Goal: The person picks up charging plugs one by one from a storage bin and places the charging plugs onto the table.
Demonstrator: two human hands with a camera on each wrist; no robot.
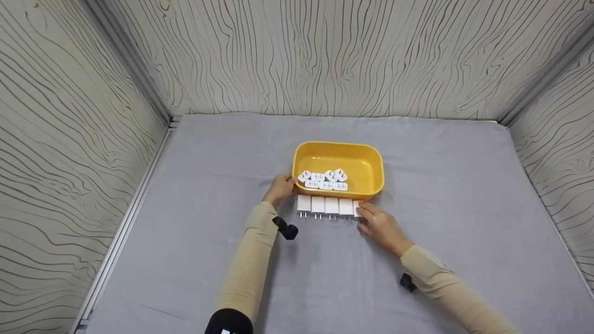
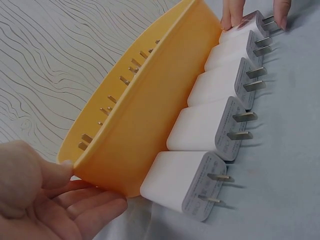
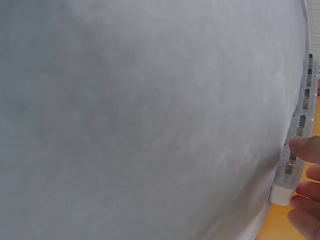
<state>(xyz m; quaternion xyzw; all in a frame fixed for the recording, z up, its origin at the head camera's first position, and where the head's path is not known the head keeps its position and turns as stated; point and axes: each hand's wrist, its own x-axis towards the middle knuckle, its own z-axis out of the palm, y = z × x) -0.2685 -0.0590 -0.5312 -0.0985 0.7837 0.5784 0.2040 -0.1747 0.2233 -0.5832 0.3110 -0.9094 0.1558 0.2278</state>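
Observation:
A yellow plastic bin (image 1: 369,174) stands on the table with several white plug chargers (image 1: 326,185) inside, prongs up. Along its near side, a row of white chargers (image 1: 332,205) lies flat, their metal prongs toward the person. My left hand (image 1: 280,188) holds the bin's left near corner; in the left wrist view its thumb (image 2: 56,174) lies at the rim and the fingers are low against the outside. At the row's right end my right hand (image 1: 383,228) pinches the last charger (image 3: 288,172), between thumb and fingers. Part of that charger is hidden by the fingers in the head view.
Grey cloth (image 1: 199,185) covers the table. Wood-patterned panels (image 1: 301,55) rise behind and at both sides, with metal rails (image 1: 127,208) along the edges. A small dark object (image 1: 229,322) shows at the bottom, by the left sleeve.

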